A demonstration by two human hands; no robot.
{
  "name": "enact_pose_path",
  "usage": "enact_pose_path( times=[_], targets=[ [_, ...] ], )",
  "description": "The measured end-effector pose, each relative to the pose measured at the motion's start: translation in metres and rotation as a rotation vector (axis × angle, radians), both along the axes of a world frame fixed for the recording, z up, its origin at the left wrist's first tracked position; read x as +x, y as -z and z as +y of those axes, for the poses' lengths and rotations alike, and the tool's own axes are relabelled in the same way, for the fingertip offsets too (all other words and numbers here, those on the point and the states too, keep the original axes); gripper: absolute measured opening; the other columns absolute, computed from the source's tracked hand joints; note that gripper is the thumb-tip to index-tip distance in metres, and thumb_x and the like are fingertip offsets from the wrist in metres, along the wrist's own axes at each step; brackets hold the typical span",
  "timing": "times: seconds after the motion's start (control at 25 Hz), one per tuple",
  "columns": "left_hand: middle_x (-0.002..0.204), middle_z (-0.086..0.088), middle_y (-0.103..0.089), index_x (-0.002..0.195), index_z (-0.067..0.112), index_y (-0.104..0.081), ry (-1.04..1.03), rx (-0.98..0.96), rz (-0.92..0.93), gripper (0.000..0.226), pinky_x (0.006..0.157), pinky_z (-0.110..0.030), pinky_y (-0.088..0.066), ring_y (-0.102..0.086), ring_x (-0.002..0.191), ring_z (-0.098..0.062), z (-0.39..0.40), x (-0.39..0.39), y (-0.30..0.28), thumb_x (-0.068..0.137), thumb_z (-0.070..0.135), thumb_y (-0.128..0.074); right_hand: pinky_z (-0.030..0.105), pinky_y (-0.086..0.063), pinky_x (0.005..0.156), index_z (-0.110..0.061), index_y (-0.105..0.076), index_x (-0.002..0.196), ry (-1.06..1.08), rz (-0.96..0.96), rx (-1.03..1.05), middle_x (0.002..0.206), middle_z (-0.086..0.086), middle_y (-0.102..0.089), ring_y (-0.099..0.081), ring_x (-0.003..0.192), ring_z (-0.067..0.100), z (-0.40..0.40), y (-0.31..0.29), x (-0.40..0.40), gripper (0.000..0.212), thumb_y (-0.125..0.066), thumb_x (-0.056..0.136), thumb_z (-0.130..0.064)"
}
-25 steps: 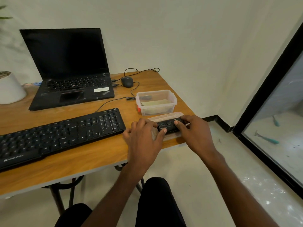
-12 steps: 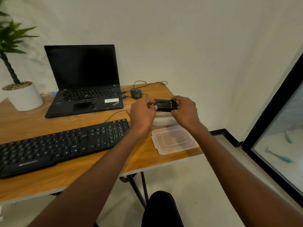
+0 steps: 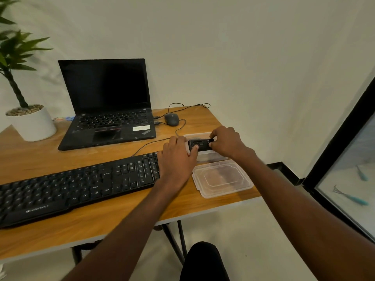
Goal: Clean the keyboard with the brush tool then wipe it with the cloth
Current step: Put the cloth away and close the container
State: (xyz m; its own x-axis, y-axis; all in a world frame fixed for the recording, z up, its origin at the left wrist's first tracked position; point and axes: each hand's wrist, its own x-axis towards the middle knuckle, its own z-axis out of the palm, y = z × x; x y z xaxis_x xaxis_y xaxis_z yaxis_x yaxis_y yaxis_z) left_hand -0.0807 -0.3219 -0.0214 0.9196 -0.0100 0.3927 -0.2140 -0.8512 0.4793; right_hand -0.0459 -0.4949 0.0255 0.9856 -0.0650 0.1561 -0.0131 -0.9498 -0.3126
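Since half a second earlier, both hands had carried the black brush tool [image 3: 200, 144] down from in front of the mouse to just above the clear plastic container [image 3: 211, 156]; one second earlier it had been at the lid, by the table's near edge.

Landmark: keyboard [image 3: 77, 185], black, lying flat and slightly askew on the wooden table [image 3: 113, 222].

Far left, behind the keyboard: white pot with a green plant [image 3: 30, 122]. Behind the keyboard's middle: open black laptop [image 3: 107, 110], screen dark. Behind its right end: dark mouse [image 3: 171, 119], cable looping toward the laptop.

Left hand [image 3: 177, 159] hovered over the keyboard's right end, fingers curled, thumb and fingertips gripping the left end of the brush tool. Whether the palm touched the keys could not be told.

Brush tool was held level between both hands, just right of the keyboard's rear corner, above the container. Contact with the container rim could not be judged.

Right hand [image 3: 227, 142] pinched the tool's right end, fingers curled over its top.

Container lid [image 3: 222, 178] lay flat on the table, right of the keyboard, in front of the container. Cloth was not made out; the container's contents were hidden by the hands.
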Motion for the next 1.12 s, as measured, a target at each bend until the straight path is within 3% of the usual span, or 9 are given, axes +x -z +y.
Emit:
enact_pose_path(
  times=[0.16,0.28,0.48,0.68,0.84,0.96,1.12],
  targets=[
    [0.137,0.001,-0.059,0.142,0.022,-0.056,0.012,-0.013,-0.007,0.054,0.1,-0.046,-0.048,-0.055,0.122,-0.021,0.009,-0.015,-0.002,0.104,0.058,-0.047,0.04,-0.055,0.097,-0.016,-0.076,0.115,0.102,-0.191,0.191,0.118,0.006,-0.074,-0.067,0.108,0.024,0.0,-0.005,-0.024,0.027,-0.067,0.091,-0.01],
    [0.132,-0.001,-0.058,0.137,0.02,-0.057,0.013,-0.111,0.001,0.047,0.096,-0.043,-0.049,-0.055,0.119,-0.021,0.011,-0.051,-0.004,0.105,0.054,-0.048,0.029,-0.051,0.09,-0.017,-0.076,0.116,0.218,-0.338,0.344,0.117,0.001,-0.073,-0.067,0.103,0.015,-0.01,0.001,-0.075,0.029,-0.058,0.095,-0.01],
    [0.128,0.002,-0.048,0.126,0.025,-0.062,-0.188,0.221,0.178,0.049,0.098,-0.044,-0.032,-0.043,0.119,-0.02,-0.006,-0.101,0.005,0.102,0.063,-0.04,0.039,-0.048,0.091,-0.008,-0.067,0.125,0.316,-0.05,0.068,0.125,0.017,-0.061,-0.059,0.112,0.035,-0.03,0.042,-0.114,0.034,-0.053,0.1,-0.027],
    [0.123,0.003,-0.05,0.124,0.025,-0.062,-0.155,0.259,0.217,0.043,0.096,-0.042,-0.031,-0.043,0.118,-0.018,-0.021,-0.1,0.007,0.105,0.057,-0.04,0.038,-0.049,0.09,-0.012,-0.062,0.123,0.33,-0.077,0.096,0.121,0.014,-0.057,-0.054,0.109,0.028,-0.024,0.06,-0.123,0.028,-0.056,0.1,-0.027],
    [0.113,0.006,-0.054,0.113,0.024,-0.061,-0.118,0.072,0.195,0.024,0.094,-0.04,-0.037,-0.05,0.108,-0.016,-0.017,-0.108,0.01,0.104,0.043,-0.05,0.035,-0.053,0.08,-0.016,-0.068,0.122,0.359,-0.121,0.313,0.115,0.01,-0.068,-0.064,0.099,0.027,-0.031,0.058,-0.124,0.033,-0.063,0.091,-0.026],
    [0.102,0.007,-0.057,0.103,0.022,-0.063,-0.023,-0.326,0.103,0.006,0.073,-0.027,-0.043,-0.053,0.083,-0.005,-0.005,-0.112,0.006,0.099,0.025,-0.066,0.029,-0.047,0.073,-0.019,-0.071,0.124,0.373,-0.257,0.504,0.107,0.001,-0.072,-0.066,0.093,0.017,-0.035,0.04,-0.137,0.032,-0.069,0.092,-0.022],
    [0.091,0.008,-0.063,0.095,0.023,-0.065,0.008,-0.618,-0.089,0.018,0.062,-0.019,-0.048,-0.057,0.074,-0.006,0.007,-0.093,-0.01,0.093,0.006,-0.071,0.032,-0.053,0.078,-0.027,-0.071,0.108,0.305,-0.451,0.719,0.086,-0.006,-0.069,-0.065,0.081,0.008,-0.029,0.018,-0.128,0.015,-0.073,0.093,-0.023]
  ],
)
